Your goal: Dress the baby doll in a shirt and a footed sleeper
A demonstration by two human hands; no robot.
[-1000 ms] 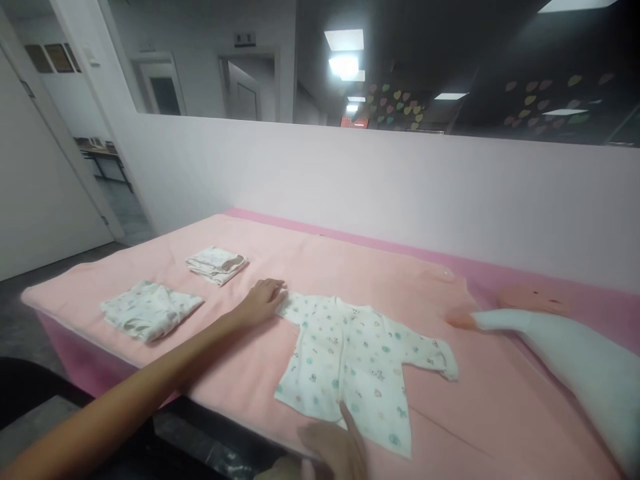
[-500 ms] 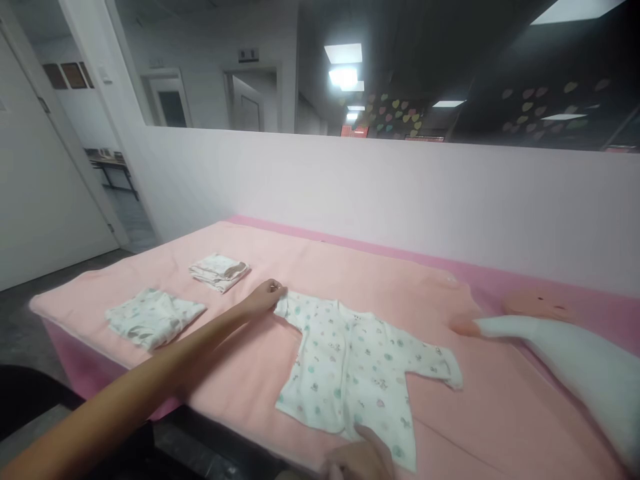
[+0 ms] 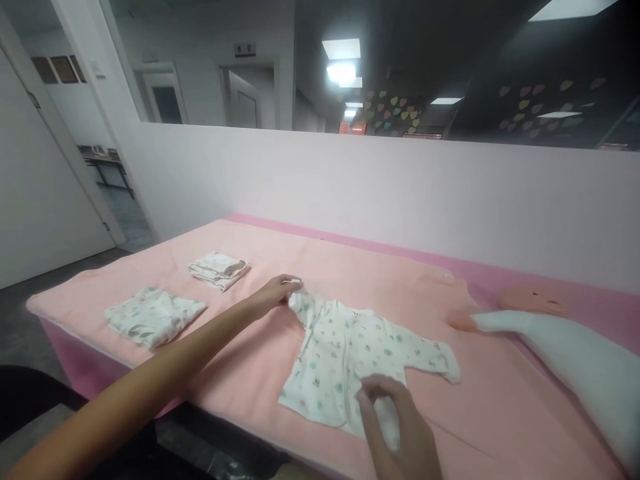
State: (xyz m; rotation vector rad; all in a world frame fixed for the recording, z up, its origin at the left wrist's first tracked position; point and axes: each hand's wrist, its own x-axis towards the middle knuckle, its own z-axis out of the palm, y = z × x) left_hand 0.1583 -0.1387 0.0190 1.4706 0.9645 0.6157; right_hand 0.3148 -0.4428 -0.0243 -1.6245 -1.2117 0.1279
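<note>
A white baby shirt [image 3: 327, 360] printed with small green and grey figures lies spread on the pink sheet, its right-hand sleeve stretched out to the side. My left hand [image 3: 275, 295] pinches the cuff of the left-hand sleeve, which is bunched and slightly lifted. My right hand [image 3: 403, 427] is above the lower right part of the shirt, hiding some of its hem. Its thumb and forefinger curve into a loose ring, and nothing shows between them. Left of the shirt lie two folded printed garments, a nearer one [image 3: 154, 316] and a farther one [image 3: 219, 270].
A pink sheet [image 3: 280, 243] covers the table, which meets a white wall [image 3: 350, 180] below a dark window. On the right lies a white, long-necked plush toy [image 3: 555, 340] with an orange tip. A door [image 3: 45, 167] stands at far left.
My right hand has risen from the shirt's hem to over its lower right part. My left hand has shifted slightly right with the cuff, and that sleeve has crumpled inward.
</note>
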